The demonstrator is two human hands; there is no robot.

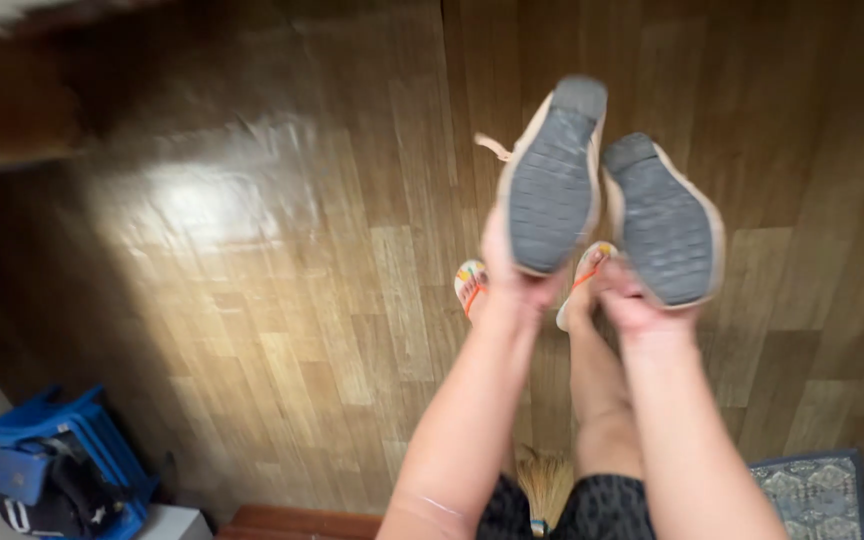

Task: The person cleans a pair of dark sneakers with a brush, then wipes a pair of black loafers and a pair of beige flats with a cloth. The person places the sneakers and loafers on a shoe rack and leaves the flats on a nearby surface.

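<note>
**Two shoes held soles-up over the floor**

Left hand [512, 285] clenched on the heel end of the left shoe [552, 175]; right hand [632, 300] clenched likewise on the right shoe [664, 220]. Both held in the air above the wooden floor [282, 300], grey ribbed soles turned up toward the camera. Long axes running away from the hands: left shoe nearly straight ahead, toe farthest off; right shoe slanted, toe pointing up and to the left, heel end lower right beyond the hand. Shoes just beside each other, a narrow gap between, toes closest. A lace end [494, 147] sticking out at the left shoe's side. Each shoe straight ahead of its own hand, neither hand nearer the other's shoe.

Below, between the forearms, two feet in sandals [470, 285] with orange straps, standing on the floor. Blue bag [52, 465] at the bottom left corner of the floor, well apart. Patterned rug [817, 490] at the bottom right corner. Straw-coloured broom head [547, 480] by the legs at the bottom edge. Nothing between the shoes and the floor but the feet.
</note>
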